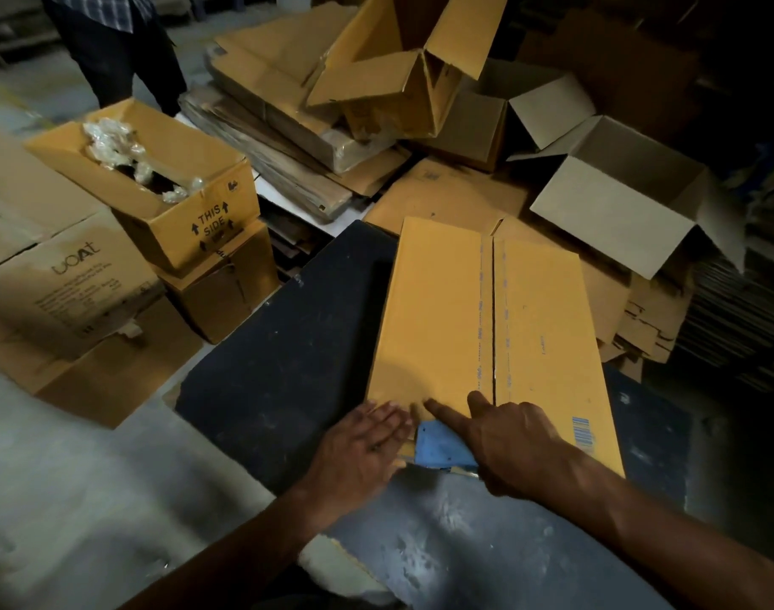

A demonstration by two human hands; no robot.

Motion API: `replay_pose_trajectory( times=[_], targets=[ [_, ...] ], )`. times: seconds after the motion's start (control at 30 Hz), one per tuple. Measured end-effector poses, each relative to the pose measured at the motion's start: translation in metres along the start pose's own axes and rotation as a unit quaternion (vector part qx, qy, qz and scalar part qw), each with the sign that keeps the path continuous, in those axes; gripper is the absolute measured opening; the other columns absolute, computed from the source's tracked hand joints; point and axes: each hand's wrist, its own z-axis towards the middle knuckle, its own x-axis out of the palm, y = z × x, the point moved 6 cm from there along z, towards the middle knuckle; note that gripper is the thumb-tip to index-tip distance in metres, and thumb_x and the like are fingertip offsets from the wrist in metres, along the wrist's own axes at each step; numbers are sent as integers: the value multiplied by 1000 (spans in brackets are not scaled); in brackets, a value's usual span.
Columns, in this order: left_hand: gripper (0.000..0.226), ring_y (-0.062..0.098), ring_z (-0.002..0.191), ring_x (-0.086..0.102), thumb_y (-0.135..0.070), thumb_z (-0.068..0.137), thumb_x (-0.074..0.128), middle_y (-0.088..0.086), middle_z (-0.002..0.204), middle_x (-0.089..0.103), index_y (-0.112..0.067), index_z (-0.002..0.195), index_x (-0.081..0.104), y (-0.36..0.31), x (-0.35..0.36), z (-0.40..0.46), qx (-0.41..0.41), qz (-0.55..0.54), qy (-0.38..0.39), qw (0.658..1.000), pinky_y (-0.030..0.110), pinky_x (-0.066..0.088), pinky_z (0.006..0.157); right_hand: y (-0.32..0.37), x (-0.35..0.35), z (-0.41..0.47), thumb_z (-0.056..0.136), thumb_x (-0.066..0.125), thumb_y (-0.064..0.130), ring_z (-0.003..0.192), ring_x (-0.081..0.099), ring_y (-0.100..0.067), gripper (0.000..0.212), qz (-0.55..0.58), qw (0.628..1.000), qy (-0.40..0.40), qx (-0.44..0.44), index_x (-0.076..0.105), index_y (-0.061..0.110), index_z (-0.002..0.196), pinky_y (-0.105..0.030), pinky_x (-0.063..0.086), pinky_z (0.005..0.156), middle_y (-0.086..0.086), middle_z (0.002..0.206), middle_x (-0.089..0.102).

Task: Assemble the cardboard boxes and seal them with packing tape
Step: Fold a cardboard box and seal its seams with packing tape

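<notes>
Dark mat (pixel 288 345) amid scattered cartons (pixel 618 200)

- My left hand (pixel 362 442): bare, no glove, no ring or watch visible.
- My right hand (pixel 506 442): bare too, nothing on the wrist.
- Both my forearms bare up to the frame edge, no sleeve showing.

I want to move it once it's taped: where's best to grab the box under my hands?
Probably by its long side edges. The yellow box lies closed on the dark table, long and narrow, its left edge clear; the left hand is already near that corner.
</notes>
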Motion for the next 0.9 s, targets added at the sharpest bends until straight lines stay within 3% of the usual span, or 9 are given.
replay_pose_trajectory(
  times=[0.07, 0.17, 0.33, 0.43, 0.7, 0.9],
  targets=[
    [39, 21, 130, 63, -15, 95, 55, 4, 136, 68, -13, 130, 73, 5, 10, -5, 20, 4, -17, 1000, 38, 32, 121, 5, -2, -3, 82, 82, 31, 100, 64, -35, 109, 21, 999, -10, -32, 4, 41, 157, -37, 44, 68, -9, 136, 35],
    [38, 21, 128, 64, -7, 91, 60, 5, 135, 69, -12, 126, 75, 6, 10, -6, 50, 8, -61, 997, 41, 43, 114, 13, 0, -8, 90, 74, 31, 109, 58, -36, 82, 20, 997, 8, -72, 23, 42, 154, -43, 49, 83, -10, 138, 36],
    [37, 23, 125, 66, -6, 90, 62, 8, 135, 69, -9, 124, 75, 5, 4, -4, 60, 28, -63, 996, 42, 46, 109, 9, -4, -16, 100, 61, 26, 108, 60, -37, 83, -8, 996, 59, -60, 8, 48, 161, -39, 39, 73, -16, 136, 40],
    [39, 24, 126, 65, -4, 87, 66, 8, 136, 68, -8, 125, 75, 5, 6, -4, 63, 44, -65, 995, 43, 45, 110, 1, -12, -19, 100, 61, 27, 107, 62, -35, 80, -17, 995, 73, -59, 14, 50, 160, -38, 37, 72, -15, 138, 38],
    [59, 21, 130, 63, -8, 73, 91, 6, 141, 65, -10, 129, 72, 5, 14, -7, 33, 13, -38, 999, 40, 43, 115, -26, 2, -29, 95, 66, 19, 114, 61, -33, 89, -8, 991, 112, -69, 16, 57, 157, -39, 40, 72, -9, 131, 53],
    [74, 22, 132, 60, -8, 73, 93, 7, 143, 63, -10, 140, 60, 5, 16, -10, 32, 30, -26, 999, 39, 39, 118, -65, 25, -55, 95, 67, 24, 114, 61, -32, 85, -5, 990, 136, -48, 18, 58, 156, -38, 46, 74, -7, 130, 53]
  ],
)
